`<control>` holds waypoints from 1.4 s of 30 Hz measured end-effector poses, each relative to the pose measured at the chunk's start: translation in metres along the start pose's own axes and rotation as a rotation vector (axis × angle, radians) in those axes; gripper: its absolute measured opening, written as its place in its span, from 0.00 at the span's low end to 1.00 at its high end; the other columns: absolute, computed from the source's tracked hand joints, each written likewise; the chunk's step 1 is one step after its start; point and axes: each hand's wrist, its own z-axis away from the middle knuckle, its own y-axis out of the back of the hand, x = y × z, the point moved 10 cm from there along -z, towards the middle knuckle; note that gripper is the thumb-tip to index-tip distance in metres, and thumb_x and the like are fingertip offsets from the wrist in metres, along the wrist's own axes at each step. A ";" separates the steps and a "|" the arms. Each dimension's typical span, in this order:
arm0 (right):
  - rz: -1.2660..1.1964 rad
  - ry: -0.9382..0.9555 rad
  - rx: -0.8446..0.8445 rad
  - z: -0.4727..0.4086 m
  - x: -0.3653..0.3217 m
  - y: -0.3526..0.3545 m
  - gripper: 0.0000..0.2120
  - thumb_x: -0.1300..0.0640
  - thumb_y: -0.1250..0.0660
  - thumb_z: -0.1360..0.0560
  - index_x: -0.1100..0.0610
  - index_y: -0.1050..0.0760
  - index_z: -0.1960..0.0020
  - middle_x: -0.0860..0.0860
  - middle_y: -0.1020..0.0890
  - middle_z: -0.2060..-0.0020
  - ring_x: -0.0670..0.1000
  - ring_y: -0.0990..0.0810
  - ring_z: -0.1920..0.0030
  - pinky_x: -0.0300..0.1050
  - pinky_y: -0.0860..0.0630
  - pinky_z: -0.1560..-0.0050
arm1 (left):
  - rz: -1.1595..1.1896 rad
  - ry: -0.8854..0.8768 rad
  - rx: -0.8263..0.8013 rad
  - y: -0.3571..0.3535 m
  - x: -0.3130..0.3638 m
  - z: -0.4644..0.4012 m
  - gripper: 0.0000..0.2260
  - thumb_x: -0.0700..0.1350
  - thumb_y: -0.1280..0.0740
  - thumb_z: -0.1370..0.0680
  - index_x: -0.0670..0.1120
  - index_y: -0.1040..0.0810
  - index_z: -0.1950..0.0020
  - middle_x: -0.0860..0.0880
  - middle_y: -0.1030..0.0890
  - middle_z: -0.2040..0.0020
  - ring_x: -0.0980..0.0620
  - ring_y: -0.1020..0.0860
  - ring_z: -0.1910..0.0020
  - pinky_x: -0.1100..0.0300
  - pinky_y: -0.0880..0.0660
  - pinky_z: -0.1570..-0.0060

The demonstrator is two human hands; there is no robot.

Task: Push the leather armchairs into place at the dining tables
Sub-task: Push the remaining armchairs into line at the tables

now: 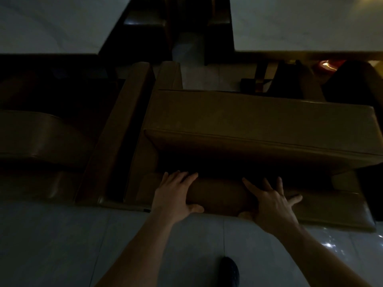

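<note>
The brown leather armchair (pixel 238 131) stands on the tiled floor (pixel 62 245), its front facing the pale dining surface (pixel 306 23), just beside a second armchair (pixel 41 137). Left hand (pixel 176 193) and right hand (pixel 271 201) clamp its padded backrest top, thumbs behind. An uneven shove could jam its armrest against the neighbour. No containers visible.

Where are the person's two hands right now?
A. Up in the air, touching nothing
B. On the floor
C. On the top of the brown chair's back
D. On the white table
C: the left hand and right hand both rest on the padded top of the chair back, fingers over it and thumbs on the near side.
</note>
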 end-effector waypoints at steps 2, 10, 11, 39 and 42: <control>0.002 -0.003 -0.006 0.002 0.001 -0.001 0.50 0.29 0.31 0.31 0.32 0.62 0.22 0.51 0.52 0.19 0.67 0.64 0.22 0.87 0.53 0.35 | 0.008 -0.006 0.019 0.000 0.002 0.003 0.45 0.71 0.31 0.33 0.60 0.45 0.21 0.55 0.38 0.23 0.51 0.43 0.23 0.46 0.53 0.22; 0.031 -0.009 -0.042 0.014 0.005 -0.013 0.52 0.27 0.32 0.33 0.31 0.64 0.23 0.51 0.55 0.19 0.67 0.66 0.22 0.86 0.52 0.34 | 0.023 -0.008 0.015 -0.012 0.001 0.022 0.45 0.73 0.33 0.34 0.61 0.45 0.22 0.56 0.38 0.23 0.51 0.44 0.23 0.47 0.55 0.22; 0.024 -0.011 -0.047 0.014 0.005 -0.013 0.52 0.27 0.31 0.33 0.31 0.64 0.23 0.51 0.55 0.19 0.67 0.66 0.22 0.87 0.53 0.34 | 0.028 -0.009 0.011 -0.012 0.001 0.022 0.45 0.73 0.33 0.34 0.61 0.45 0.22 0.56 0.38 0.23 0.51 0.44 0.23 0.47 0.56 0.22; 0.062 -0.039 -0.086 0.014 0.004 -0.017 0.53 0.23 0.36 0.34 0.29 0.72 0.27 0.53 0.58 0.19 0.68 0.68 0.23 0.87 0.52 0.35 | 0.029 0.059 -0.106 -0.019 0.001 0.013 0.46 0.69 0.29 0.35 0.63 0.47 0.22 0.58 0.43 0.21 0.51 0.50 0.21 0.48 0.62 0.24; 0.076 -0.041 -0.095 0.017 0.005 -0.016 0.52 0.22 0.37 0.33 0.31 0.72 0.26 0.53 0.60 0.19 0.68 0.68 0.23 0.85 0.52 0.33 | 0.029 0.048 -0.094 -0.017 0.002 0.014 0.46 0.68 0.28 0.34 0.62 0.47 0.22 0.57 0.42 0.21 0.50 0.50 0.22 0.46 0.61 0.23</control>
